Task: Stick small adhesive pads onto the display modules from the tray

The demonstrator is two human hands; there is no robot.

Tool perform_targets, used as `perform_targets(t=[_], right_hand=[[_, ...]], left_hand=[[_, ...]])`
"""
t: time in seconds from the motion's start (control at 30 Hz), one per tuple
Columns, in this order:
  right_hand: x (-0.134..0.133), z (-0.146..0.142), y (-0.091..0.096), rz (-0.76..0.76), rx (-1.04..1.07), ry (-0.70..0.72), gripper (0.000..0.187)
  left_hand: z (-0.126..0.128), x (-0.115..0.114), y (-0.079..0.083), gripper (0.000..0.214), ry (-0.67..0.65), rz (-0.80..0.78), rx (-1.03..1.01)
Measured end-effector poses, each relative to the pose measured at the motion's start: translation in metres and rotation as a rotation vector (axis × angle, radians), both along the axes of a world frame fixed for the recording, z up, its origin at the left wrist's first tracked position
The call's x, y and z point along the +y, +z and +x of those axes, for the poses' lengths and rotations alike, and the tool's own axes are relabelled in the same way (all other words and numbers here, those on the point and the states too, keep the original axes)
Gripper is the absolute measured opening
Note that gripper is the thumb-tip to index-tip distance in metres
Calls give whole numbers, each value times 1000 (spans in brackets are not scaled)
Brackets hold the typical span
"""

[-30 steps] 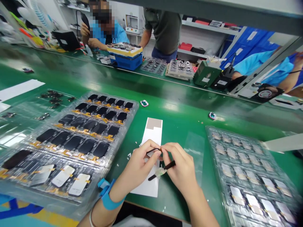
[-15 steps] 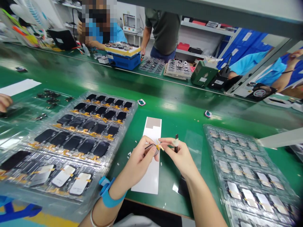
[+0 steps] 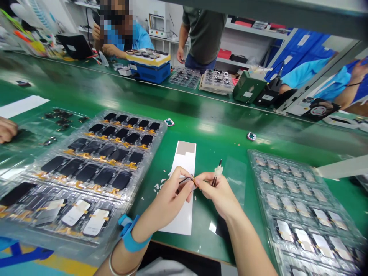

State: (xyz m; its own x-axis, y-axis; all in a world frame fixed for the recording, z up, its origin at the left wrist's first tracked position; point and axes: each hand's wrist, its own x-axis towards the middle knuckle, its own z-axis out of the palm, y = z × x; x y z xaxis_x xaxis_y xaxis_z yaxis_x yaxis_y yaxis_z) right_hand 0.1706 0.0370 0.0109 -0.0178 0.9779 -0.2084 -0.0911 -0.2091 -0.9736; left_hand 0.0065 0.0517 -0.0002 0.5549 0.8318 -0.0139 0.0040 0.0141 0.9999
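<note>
while the left hand (image 3: 163, 199) pinches a small dark piece (image 3: 185, 183) with an orange tab, the right hand (image 3: 220, 195) grips a slim dark tool (image 3: 214, 182) tipped with a white wad (image 3: 218, 171).
both hands are closed on what they hold, their fingertips very close together above a white paper strip (image 3: 181, 218) on the green surface (image 3: 218, 142), with white crumbs (image 3: 159, 186) just beside the strip. a plastic tray of black panels with orange tabs (image 3: 161, 132) lies to the left, a plastic tray of pale-backed panels (image 3: 250, 155) lies to the right, and a blue wrist strap (image 3: 129, 234) circles the left wrist.
</note>
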Motion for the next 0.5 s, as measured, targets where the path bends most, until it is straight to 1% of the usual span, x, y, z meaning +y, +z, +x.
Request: perform_targets(t=[0.23, 0.37, 0.5], right_hand=[[-3, 0, -1, 33, -102, -41, 40], [-5, -2, -1, 79, -145, -61, 38], [-5, -2, 0, 116, -168, -57, 34]], left_hand=[[-1, -2, 3, 10, -45, -58, -58], [-1, -1, 2, 14, -53, -103, -94], [0, -1, 1, 16, -56, -70, -86]])
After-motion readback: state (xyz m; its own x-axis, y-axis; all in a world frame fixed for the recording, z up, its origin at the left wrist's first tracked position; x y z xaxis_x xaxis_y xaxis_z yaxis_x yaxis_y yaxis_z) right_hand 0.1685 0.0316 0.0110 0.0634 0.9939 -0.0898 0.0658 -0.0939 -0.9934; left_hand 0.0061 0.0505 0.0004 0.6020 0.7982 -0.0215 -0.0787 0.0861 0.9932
